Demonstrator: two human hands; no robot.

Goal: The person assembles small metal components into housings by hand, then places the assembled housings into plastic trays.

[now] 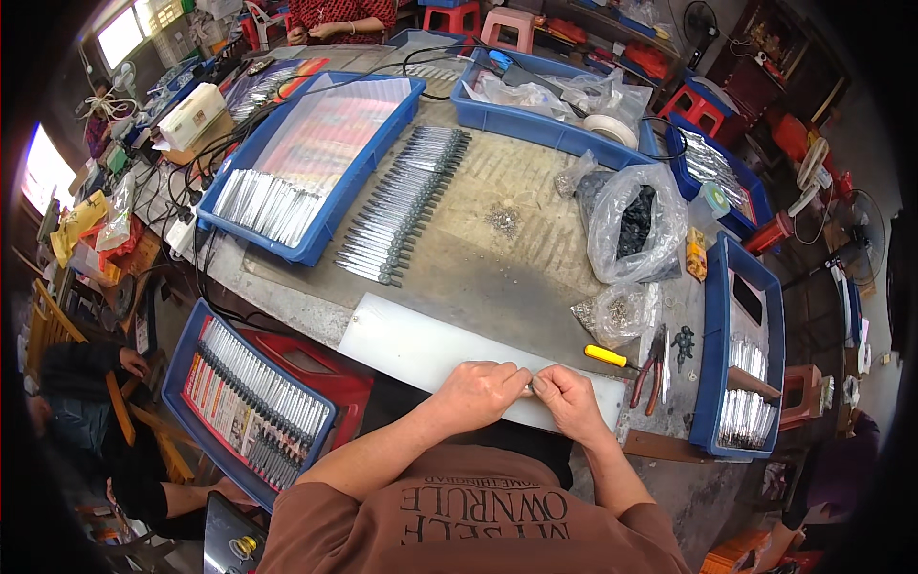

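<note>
Both hands meet over a long white board [406, 344] at the table's near edge. My left hand [478, 394] is closed in a pinch, its fingertips against those of my right hand [576, 400], which is pinched too. Something small and shiny shows between them, but its kind cannot be made out. Just right of the board lie a yellow-handled screwdriver [605, 355], red-handled pliers [651, 375] and several small dark pieces [683, 342]. Beyond the board, slim silver rods with dark ends [406, 206] lie side by side in a long row.
Blue trays of silver rods stand at the far left [320, 251], near left [172, 383] and right [698, 421]. A plastic bag of black parts [612, 225] and a bag of small metal bits [622, 311] sit mid-right. Black cables [204, 258] cross the left side. Other people sit around.
</note>
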